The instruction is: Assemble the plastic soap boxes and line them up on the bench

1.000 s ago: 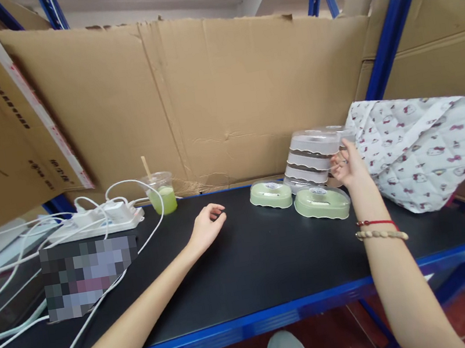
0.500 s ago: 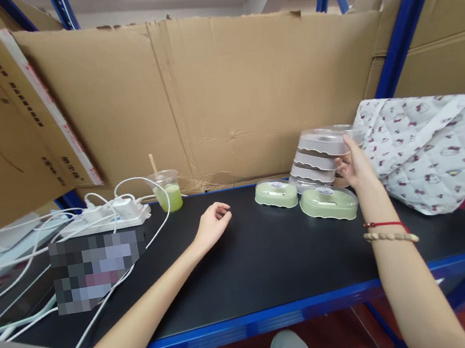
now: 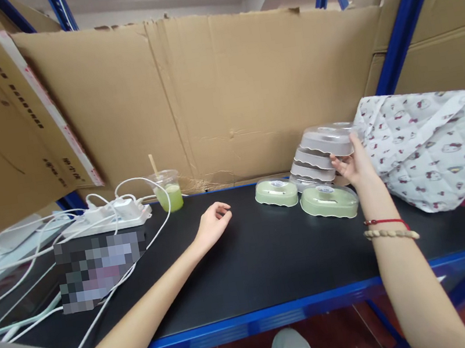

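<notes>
At the back right, my right hand (image 3: 355, 163) grips the right end of a grey oval package with a clear lid (image 3: 327, 141). This package is at the top of a leaning stack of similar grey packages (image 3: 312, 172), tilted, and whether it still touches them I cannot tell. In front of the stack sit two light green oval packages with clear lids, one on the left (image 3: 276, 193) and a nearer one (image 3: 329, 204) below my right hand. My left hand (image 3: 214, 224) rests on the black tabletop (image 3: 248, 271), fingers loosely bent, thumb apart, holding nothing.
A cup of green drink (image 3: 169, 195) stands at the back left beside a white power strip (image 3: 135, 214) with several cables. A phone (image 3: 27, 297) lies at left. A quilted patterned bag (image 3: 440, 147) is at right, and a cardboard wall (image 3: 220, 93) closes the back.
The top grey package has shifted slightly right and tilted, with my right hand on it. My left hand and the green packages have stayed in place.
</notes>
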`<state>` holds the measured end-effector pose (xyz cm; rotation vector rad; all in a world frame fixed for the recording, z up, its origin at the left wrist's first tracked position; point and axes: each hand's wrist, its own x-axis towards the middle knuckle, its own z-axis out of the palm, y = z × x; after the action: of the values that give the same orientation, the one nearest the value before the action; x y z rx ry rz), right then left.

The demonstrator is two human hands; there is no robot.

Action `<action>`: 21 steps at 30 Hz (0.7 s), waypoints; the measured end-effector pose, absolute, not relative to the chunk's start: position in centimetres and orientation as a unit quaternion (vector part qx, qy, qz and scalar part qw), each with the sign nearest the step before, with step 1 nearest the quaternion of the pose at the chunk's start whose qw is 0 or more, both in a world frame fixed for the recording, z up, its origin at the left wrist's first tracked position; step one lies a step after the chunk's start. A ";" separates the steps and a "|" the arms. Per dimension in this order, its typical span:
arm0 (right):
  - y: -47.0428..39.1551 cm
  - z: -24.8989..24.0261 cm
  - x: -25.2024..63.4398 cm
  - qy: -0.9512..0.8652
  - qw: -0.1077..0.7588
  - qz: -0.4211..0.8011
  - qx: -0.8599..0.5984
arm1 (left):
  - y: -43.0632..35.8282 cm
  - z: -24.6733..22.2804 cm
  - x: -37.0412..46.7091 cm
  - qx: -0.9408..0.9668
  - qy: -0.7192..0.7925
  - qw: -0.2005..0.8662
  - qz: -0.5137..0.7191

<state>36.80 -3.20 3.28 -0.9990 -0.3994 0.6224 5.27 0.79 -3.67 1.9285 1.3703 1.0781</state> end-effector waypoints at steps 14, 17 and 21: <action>-2.4 2.9 36.9 -0.154 0.836 0.354 -0.389 | 0.5 -3.2 5.4 0.702 0.522 0.277 0.396; -1.8 2.3 37.6 -0.172 0.835 0.370 -0.368 | 0.5 -3.2 5.4 0.701 0.521 0.280 0.398; -1.0 1.5 38.5 -0.206 0.844 0.370 -0.330 | 0.4 -3.0 5.5 0.695 0.524 0.289 0.399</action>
<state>38.49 -1.02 1.48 -0.6972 -0.4339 0.7821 5.47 0.43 -2.95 1.8546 1.3976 1.0660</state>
